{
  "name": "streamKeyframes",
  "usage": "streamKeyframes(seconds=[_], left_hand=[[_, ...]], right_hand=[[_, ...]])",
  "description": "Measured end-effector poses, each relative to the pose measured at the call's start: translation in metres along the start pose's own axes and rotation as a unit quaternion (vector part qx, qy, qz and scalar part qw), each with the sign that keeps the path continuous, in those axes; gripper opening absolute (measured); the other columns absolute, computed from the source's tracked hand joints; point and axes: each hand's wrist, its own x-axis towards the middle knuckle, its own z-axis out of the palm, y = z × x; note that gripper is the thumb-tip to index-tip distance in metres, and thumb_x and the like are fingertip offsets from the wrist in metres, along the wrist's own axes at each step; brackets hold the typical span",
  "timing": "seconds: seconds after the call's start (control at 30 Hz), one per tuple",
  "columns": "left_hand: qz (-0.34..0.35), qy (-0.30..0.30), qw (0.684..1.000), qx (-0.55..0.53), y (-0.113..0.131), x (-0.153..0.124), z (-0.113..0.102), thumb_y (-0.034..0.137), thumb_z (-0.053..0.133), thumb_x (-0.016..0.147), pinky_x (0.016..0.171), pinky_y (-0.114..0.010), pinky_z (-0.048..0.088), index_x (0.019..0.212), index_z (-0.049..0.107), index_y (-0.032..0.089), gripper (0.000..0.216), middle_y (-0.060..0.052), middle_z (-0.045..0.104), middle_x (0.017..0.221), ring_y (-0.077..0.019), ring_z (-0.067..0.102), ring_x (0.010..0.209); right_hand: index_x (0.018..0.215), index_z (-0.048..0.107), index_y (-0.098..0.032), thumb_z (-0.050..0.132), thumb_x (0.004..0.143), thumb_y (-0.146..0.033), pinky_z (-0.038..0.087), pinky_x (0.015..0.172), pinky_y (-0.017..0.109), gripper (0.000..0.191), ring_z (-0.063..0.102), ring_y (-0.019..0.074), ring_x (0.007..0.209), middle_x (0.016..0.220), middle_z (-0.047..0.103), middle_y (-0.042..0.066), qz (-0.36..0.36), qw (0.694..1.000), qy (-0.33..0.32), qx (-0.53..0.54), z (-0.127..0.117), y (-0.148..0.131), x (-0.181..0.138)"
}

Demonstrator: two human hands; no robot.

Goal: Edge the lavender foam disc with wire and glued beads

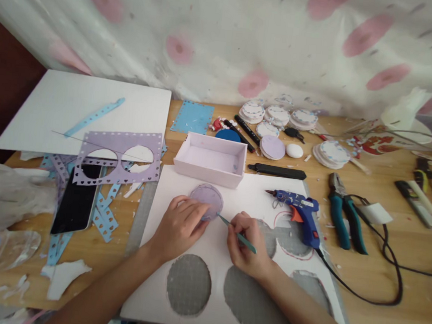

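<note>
My left hand presses flat on a lilac paper disc lying on a white foam board with round holes cut out of it. My right hand is closed on a thin teal pencil, its tip touching the right edge of the disc. A white open box stands just beyond the disc.
A blue glue gun with a black cord lies to the right, then teal-handled pliers. A black phone and a lilac sheet with two round holes lie left. Stacks of round discs, markers and other tools lie behind.
</note>
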Motion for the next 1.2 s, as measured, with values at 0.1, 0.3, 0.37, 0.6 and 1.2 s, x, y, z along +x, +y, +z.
streamKeyframes(seconds=[0.1, 0.3, 0.37, 0.6, 1.2], left_hand=[[0.001, -0.001, 1.000, 0.000, 0.000, 0.000, 0.000, 0.013, 0.060, 0.084, 0.091, -0.037, 0.042, 0.110, 0.053, 0.016, 0.027, -0.005, 0.071, 0.095, -0.0183, 0.065, 0.091], [0.006, 0.004, 1.000, -0.004, 0.000, 0.000, 0.000, 0.012, 0.060, 0.083, 0.091, -0.038, 0.042, 0.110, 0.053, 0.015, 0.028, -0.005, 0.071, 0.095, -0.0186, 0.065, 0.092], [0.008, 0.003, 1.000, -0.008, -0.001, 0.000, 0.000, 0.011, 0.059, 0.084, 0.092, -0.038, 0.043, 0.111, 0.053, 0.015, 0.028, -0.005, 0.071, 0.095, -0.0188, 0.064, 0.093], [0.006, -0.001, 1.000, -0.018, -0.002, -0.001, 0.001, 0.012, 0.059, 0.084, 0.092, -0.039, 0.043, 0.112, 0.053, 0.016, 0.029, -0.006, 0.070, 0.096, -0.0193, 0.064, 0.094], [0.039, 0.067, 0.995, -0.058, -0.001, 0.001, -0.017, 0.013, 0.058, 0.079, 0.085, -0.037, 0.046, 0.110, 0.056, 0.018, 0.032, -0.006, 0.072, 0.094, -0.0187, 0.066, 0.088]], right_hand=[[0.089, 0.031, -0.024, 0.045, 0.083, 0.000, 0.031, 0.057, 0.028, 0.028, 0.040, 0.0142, 0.063, 0.070, 0.041, -0.003, -0.002, 1.000, 0.003, -0.006, 0.000, 0.000, -0.001], [0.089, 0.031, -0.024, 0.045, 0.082, 0.001, 0.030, 0.057, 0.028, 0.029, 0.039, 0.0139, 0.062, 0.069, 0.040, -0.003, 0.000, 1.000, -0.006, -0.004, 0.000, 0.000, -0.001], [0.088, 0.031, -0.024, 0.045, 0.082, 0.001, 0.030, 0.057, 0.028, 0.029, 0.039, 0.0138, 0.062, 0.069, 0.040, -0.003, -0.001, 1.000, -0.004, -0.001, 0.001, 0.000, 0.000], [0.087, 0.031, -0.024, 0.045, 0.081, 0.002, 0.029, 0.057, 0.028, 0.030, 0.038, 0.0138, 0.061, 0.068, 0.039, -0.004, -0.010, 1.000, -0.005, 0.000, -0.001, -0.001, 0.001], [0.088, 0.034, -0.023, 0.047, 0.085, -0.006, 0.031, 0.053, 0.026, 0.021, 0.042, 0.0121, 0.057, 0.067, 0.042, -0.004, -0.024, 0.989, 0.133, 0.064, -0.009, -0.011, 0.003]])
